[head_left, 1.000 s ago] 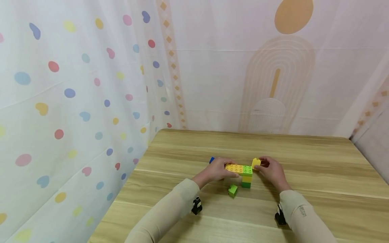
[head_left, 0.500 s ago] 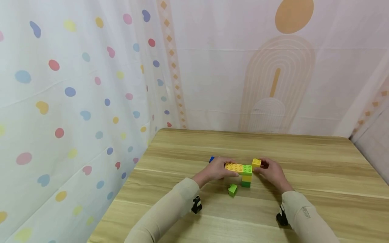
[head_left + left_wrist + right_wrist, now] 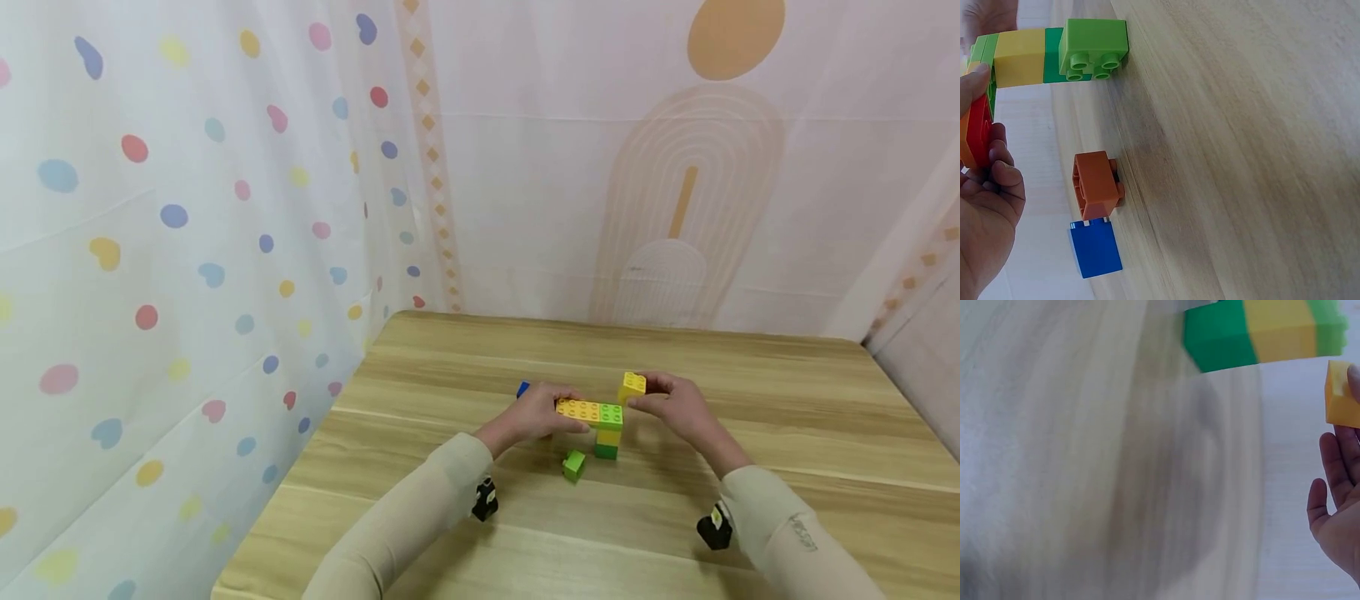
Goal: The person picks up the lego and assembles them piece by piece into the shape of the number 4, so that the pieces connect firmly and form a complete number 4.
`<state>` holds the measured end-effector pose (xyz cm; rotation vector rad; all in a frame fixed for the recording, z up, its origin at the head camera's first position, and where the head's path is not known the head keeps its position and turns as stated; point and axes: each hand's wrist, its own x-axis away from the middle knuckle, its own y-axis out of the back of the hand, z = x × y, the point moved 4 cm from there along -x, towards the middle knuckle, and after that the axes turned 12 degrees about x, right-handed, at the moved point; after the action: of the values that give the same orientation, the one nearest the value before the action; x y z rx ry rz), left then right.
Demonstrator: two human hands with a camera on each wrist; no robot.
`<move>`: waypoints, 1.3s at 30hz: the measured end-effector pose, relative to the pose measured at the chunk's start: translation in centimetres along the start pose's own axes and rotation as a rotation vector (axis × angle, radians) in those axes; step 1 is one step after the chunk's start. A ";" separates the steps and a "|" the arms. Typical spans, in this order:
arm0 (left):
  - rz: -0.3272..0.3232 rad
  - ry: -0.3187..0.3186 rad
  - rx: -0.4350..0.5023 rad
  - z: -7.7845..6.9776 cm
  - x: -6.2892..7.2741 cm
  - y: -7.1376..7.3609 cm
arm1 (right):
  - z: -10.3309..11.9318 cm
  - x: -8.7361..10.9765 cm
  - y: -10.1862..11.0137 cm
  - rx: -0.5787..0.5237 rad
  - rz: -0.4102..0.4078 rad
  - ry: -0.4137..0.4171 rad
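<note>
My left hand (image 3: 534,414) grips the left end of a built brick structure. On top it has a long yellow-orange brick (image 3: 579,411), with a red brick (image 3: 980,130) beneath it and a light green brick (image 3: 611,414) at its right end. Below the green end a yellow brick and a dark green brick (image 3: 1219,337) form a column. Between thumb and fingers, my right hand (image 3: 678,407) pinches a separate yellow brick (image 3: 632,386), studs up. It is held just behind and to the right of the structure, apart from it.
A loose light green brick (image 3: 573,466) lies on its side on the wooden table (image 3: 450,533), in front of the column. A blue brick (image 3: 1095,249) and an orange-brown brick (image 3: 1095,185) lie on the table near my left hand. Curtains hang behind the table.
My right hand has turned the yellow brick so its studs face up, then raised it a little above the structure's top. The left hand and structure have hardly moved.
</note>
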<state>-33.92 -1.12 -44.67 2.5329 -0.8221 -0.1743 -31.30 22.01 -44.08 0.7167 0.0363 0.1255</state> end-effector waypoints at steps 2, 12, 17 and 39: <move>0.001 0.003 0.002 0.0 0.0 0.0 | 0.5 0.3 0.3 0.011 0.011 0.016; 0.002 0.016 0.009 0.1 0.0 0.1 | 2.6 0.8 0.7 0.073 0.045 0.114; 0.001 0.010 0.009 0.2 -0.1 0.0 | 3.0 0.9 0.1 0.124 0.063 0.149; 0.017 -0.012 -0.028 -0.1 -0.2 0.0 | 3.4 1.5 -0.6 0.180 0.033 0.189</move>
<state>-34.05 -0.96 -44.62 2.5002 -0.8403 -0.1945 -29.49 19.55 -41.91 0.8838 0.2191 0.2238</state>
